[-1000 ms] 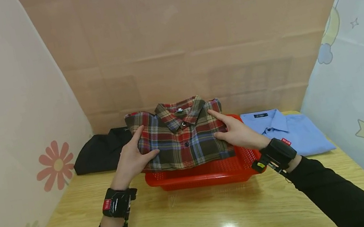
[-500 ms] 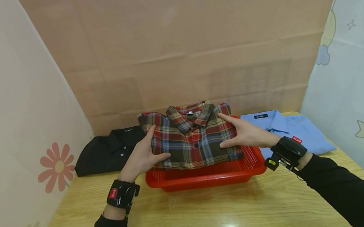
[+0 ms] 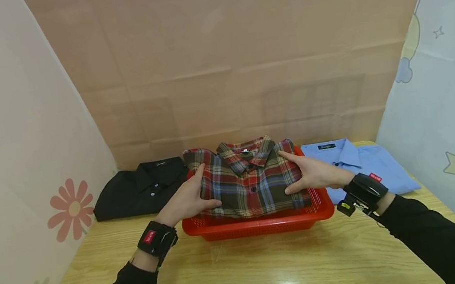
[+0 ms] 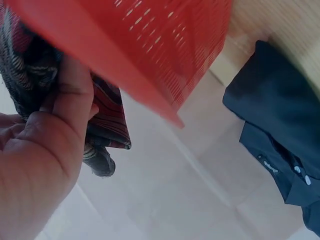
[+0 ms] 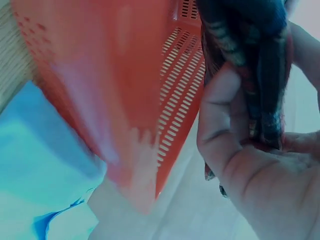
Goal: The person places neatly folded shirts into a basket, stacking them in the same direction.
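A folded plaid shirt [image 3: 254, 190], collar toward the back, is held over the red plastic basket [image 3: 265, 226], covering most of its opening. My left hand [image 3: 189, 199] grips the shirt's left side, thumb on top. On the opposite side my right hand [image 3: 315, 172] grips the shirt the same way. The left wrist view shows the left hand [image 4: 50, 130] holding the plaid cloth beside the basket's rim. In the right wrist view, layered cloth lies between the thumb and fingers of the right hand [image 5: 250, 150]. Whether the shirt touches the basket's floor is hidden.
A folded black shirt [image 3: 127, 197] lies on the wooden table [image 3: 243, 281] left of the basket. To the right lies a folded light blue shirt [image 3: 378, 166]. Brown paper covers the back wall [image 3: 212, 53], and patterned side walls stand left and right.
Both hands have carried the plaid shirt rightward and then lower, so it now sits further down within the basket's outline. The basket and the other shirts have stayed put.
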`<action>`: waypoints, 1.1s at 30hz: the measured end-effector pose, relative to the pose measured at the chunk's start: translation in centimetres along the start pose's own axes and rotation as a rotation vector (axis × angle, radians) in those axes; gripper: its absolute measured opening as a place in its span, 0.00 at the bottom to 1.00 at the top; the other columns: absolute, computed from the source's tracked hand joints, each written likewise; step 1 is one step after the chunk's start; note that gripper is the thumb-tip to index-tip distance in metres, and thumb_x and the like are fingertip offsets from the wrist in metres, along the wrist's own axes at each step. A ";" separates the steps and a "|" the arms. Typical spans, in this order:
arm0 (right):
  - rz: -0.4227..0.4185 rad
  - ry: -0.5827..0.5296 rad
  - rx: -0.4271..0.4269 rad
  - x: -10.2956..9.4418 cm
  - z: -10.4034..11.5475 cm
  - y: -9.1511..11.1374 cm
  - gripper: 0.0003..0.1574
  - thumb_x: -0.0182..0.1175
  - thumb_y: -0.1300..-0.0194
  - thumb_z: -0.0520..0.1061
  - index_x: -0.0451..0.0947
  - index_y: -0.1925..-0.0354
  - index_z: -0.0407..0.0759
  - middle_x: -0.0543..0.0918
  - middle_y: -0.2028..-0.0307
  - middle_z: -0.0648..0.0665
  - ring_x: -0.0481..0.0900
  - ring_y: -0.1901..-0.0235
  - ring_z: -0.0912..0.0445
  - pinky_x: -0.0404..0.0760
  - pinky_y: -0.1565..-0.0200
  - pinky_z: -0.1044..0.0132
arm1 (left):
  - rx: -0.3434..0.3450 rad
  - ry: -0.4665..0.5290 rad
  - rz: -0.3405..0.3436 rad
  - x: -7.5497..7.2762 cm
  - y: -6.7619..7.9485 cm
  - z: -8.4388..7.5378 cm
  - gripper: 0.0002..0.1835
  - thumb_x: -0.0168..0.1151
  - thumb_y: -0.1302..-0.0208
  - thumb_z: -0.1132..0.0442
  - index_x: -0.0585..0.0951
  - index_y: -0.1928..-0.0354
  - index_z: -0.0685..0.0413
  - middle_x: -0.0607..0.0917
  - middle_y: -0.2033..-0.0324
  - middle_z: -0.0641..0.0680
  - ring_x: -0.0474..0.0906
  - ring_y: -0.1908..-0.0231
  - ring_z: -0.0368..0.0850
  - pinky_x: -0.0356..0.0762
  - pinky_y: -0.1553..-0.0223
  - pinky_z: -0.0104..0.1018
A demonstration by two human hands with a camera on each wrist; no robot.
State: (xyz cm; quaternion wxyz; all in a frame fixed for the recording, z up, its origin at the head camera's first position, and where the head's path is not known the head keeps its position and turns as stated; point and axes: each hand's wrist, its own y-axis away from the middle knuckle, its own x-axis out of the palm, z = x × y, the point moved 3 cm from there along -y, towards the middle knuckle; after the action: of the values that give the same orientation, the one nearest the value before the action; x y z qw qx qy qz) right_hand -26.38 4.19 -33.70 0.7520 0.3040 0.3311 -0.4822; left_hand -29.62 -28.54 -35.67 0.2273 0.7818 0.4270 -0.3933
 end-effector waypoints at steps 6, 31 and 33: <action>0.084 -0.012 0.046 0.1 -1.0 -0.3 0.61 0.66 0.38 0.61 0.43 0.22 0.45 0.51 0.25 0.32 0.53 0.28 0.33 0.64 0.37 0.35 | -0.019 -0.033 0.051 1.0 -0.5 -0.3 0.60 0.71 0.41 0.49 0.39 0.23 0.62 0.87 0.61 0.63 0.81 0.50 0.62 0.78 0.48 0.49; 0.295 0.022 0.202 1.3 -0.9 -3.1 0.50 0.53 0.27 0.59 0.45 0.24 0.32 0.51 0.25 0.30 0.64 0.32 0.39 0.76 0.44 0.49 | -0.135 -0.079 0.312 3.1 -2.2 0.2 0.49 0.63 0.33 0.63 0.40 0.23 0.62 0.51 0.26 0.69 0.66 0.32 0.58 0.67 0.35 0.49; 0.302 0.033 0.196 1.4 -0.8 -3.3 0.51 0.53 0.27 0.59 0.44 0.24 0.31 0.50 0.25 0.30 0.61 0.30 0.38 0.72 0.40 0.46 | -0.111 -0.149 0.290 3.1 -2.1 0.3 0.47 0.63 0.33 0.62 0.43 0.23 0.64 0.53 0.26 0.69 0.53 0.26 0.58 0.60 0.30 0.49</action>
State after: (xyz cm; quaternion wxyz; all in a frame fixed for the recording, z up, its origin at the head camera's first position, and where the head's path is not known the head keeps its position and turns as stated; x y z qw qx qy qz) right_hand -29.14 2.90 -35.75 0.7771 0.4299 0.2453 -0.3888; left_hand -30.55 -26.13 -38.36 0.3553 0.7904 0.3127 -0.3890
